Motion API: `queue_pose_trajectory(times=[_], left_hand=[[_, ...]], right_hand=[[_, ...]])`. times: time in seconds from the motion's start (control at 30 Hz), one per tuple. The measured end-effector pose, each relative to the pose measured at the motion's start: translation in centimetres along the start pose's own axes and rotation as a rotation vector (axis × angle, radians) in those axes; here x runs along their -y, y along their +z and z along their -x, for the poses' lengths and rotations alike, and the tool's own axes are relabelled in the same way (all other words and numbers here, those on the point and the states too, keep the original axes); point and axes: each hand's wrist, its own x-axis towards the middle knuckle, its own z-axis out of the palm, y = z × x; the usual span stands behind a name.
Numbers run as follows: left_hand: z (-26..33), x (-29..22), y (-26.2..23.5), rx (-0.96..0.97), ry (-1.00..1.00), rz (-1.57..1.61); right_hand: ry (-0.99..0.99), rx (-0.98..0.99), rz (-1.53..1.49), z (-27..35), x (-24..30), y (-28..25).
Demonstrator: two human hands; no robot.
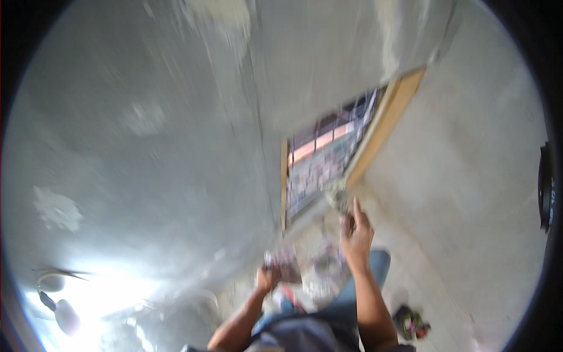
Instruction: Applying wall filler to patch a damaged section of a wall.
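My right hand (358,242) is raised in front of me, closed round the handle of a small trowel (336,196). Its blade looks coated with lumpy grey-green plaster and overlaps the lower corner of the window opening. Lower down and to the left, my left hand (267,279) grips the edge of a flat, reddish-brown rectangular board (289,265). Blur hides the board's surface detail and the exact shape of the trowel blade. Both hands are apart from the grey wall (176,146).
A barred window (319,149) with a yellowish frame (387,126) opens in the wall ahead. Below are a round bucket (328,266) and my bent knee (380,264). A bright lamp (67,317) glares at lower left. At lower right sits a dark container (404,322) with red and green bits.
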Motion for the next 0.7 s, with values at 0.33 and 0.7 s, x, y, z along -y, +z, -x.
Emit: queue_pose_trajectory(times=[0.33,0.7], left_hand=[[1.1,7.9,3.6,-0.041,-0.179,0.023],[2.4,10.9,5.6,0.247,-0.266,-0.086]], right_hand=[[0.38,0.207,0.338,9.9,-12.6,2.2],[0.571,0.43,0.625,16.6,-24.1,6.9]])
